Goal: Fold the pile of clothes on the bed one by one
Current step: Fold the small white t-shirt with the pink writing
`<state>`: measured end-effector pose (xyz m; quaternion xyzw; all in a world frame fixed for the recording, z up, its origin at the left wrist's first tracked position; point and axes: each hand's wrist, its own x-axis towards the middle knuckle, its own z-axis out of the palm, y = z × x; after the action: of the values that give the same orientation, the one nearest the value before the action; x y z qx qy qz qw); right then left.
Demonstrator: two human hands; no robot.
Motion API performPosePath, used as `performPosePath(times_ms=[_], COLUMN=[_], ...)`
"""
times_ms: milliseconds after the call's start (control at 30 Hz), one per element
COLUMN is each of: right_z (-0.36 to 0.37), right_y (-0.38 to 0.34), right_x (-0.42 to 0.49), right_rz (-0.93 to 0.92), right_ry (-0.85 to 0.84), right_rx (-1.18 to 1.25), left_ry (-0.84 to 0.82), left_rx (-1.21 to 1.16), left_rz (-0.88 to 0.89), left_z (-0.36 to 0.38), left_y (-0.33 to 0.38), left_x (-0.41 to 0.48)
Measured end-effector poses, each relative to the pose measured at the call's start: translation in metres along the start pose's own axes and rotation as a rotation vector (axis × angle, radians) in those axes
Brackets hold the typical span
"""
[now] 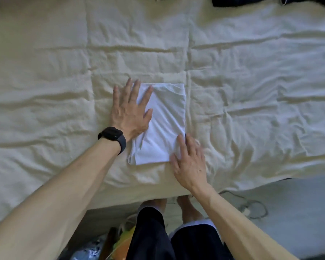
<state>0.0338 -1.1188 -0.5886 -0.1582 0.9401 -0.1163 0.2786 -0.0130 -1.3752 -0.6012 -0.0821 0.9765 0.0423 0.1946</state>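
White cloth (165, 119) looks pretty much folded, left hand (131, 109) and right hand (189, 162) lying flat on it, gripping nothing. Next up, probably the dark clothes (251, 0) at top right.

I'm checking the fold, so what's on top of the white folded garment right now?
Both hands rest on the white garment: left hand flat over its left edge, right hand on its near right corner. The fabric beneath them is hidden.

Smooth white cloth shirt (163, 124) (folded); wrinkled, matt cream quilted bedspread (233, 72); matt black watch (113, 136) with rubbery-looking band.
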Motion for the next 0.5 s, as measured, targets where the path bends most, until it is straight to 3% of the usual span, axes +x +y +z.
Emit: performPosePath(times_ms=[67,167,233,333,433,500], right_z=[-0.010,-0.024,-0.028,-0.032,-0.043,-0.055], right_y=[-0.003,-0.006,0.000,0.004,0.016,0.032], right_x=[-0.006,0.000,0.006,0.012,0.010,0.010], right_rz=[0.247,0.631,0.687,0.662,0.652,0.664], right_ry=[0.051,-0.086,-0.202,-0.258,-0.116,0.059], right_rx=[0.341,0.734,0.808,0.878,0.903,0.941], left_ry=[0.028,-0.033,-0.114,-0.246,-0.353,-0.373], left_rx=[-0.086,-0.163,-0.187,-0.240,-0.424,-0.693], left_rz=[0.026,0.152,0.203,0.141,0.072,0.001], left_z=[-0.017,-0.045,-0.057,-0.067,-0.075,-0.080], left_y=[0.012,0.038,0.058,0.067,0.059,0.054], left_x=[0.010,0.045,0.069,0.104,0.124,0.124])
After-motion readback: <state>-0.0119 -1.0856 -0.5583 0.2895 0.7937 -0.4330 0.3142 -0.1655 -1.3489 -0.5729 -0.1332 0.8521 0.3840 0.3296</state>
